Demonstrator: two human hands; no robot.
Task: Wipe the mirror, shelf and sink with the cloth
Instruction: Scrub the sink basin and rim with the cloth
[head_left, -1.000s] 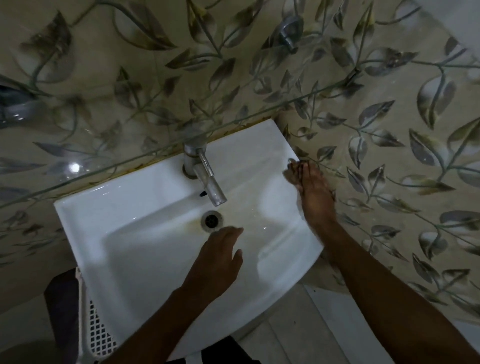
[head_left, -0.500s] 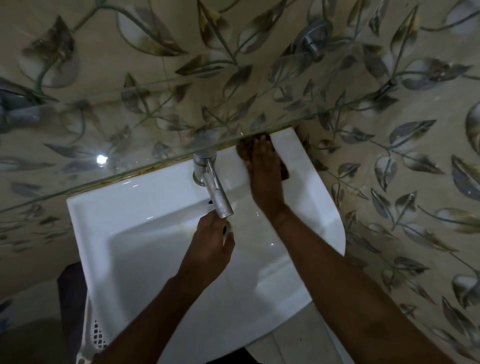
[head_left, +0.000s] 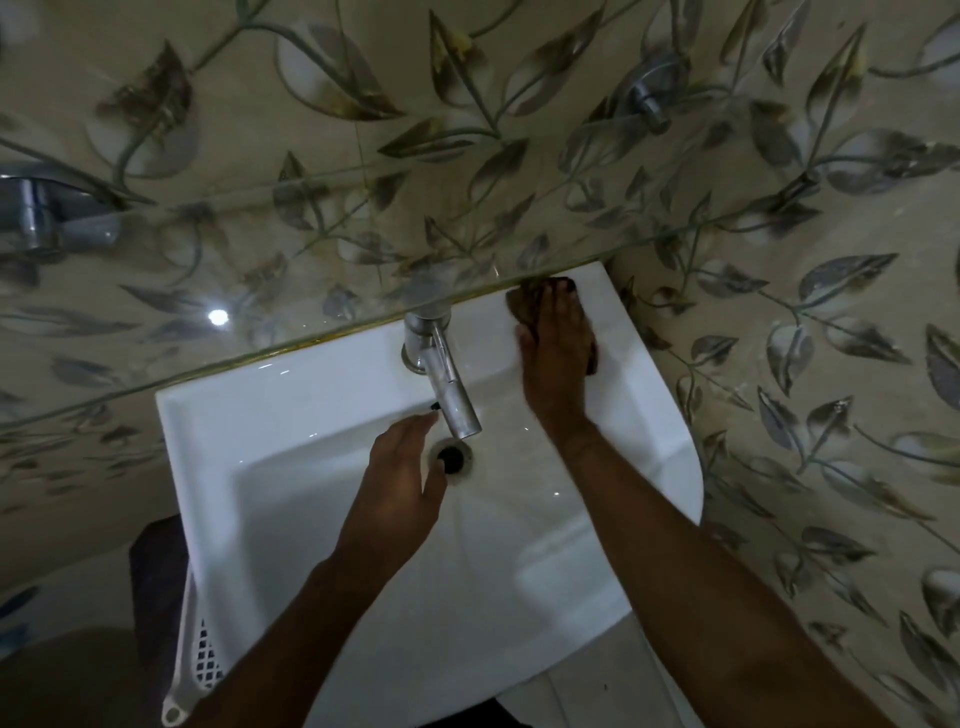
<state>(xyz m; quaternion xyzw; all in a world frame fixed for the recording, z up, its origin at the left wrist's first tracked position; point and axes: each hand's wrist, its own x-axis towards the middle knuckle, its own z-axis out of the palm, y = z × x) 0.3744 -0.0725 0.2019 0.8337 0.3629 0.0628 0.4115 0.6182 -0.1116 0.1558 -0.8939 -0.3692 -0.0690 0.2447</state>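
A white sink (head_left: 270, 467) fills the middle of the head view. My right hand (head_left: 556, 353) lies flat on a dark brown cloth (head_left: 519, 306), pressing it onto the sink's back right ledge beside the chrome tap (head_left: 447, 379). Most of the cloth is hidden under the hand. My left hand (head_left: 400, 483) hovers over the basin, just left of the drain (head_left: 451, 456), fingers apart and holding nothing. A clear glass shelf (head_left: 260, 291) runs across above the sink's back edge. The mirror is not in view.
Leaf-patterned tiles (head_left: 805, 364) cover the wall around the sink. Chrome shelf brackets sit at the left (head_left: 36, 218) and upper right (head_left: 649, 98). A white perforated basket (head_left: 200, 654) stands under the sink's left side.
My right hand moved the cloth from the sink's right edge to the back ledge by the tap. My left hand rose to the spout, then dropped left of the drain.
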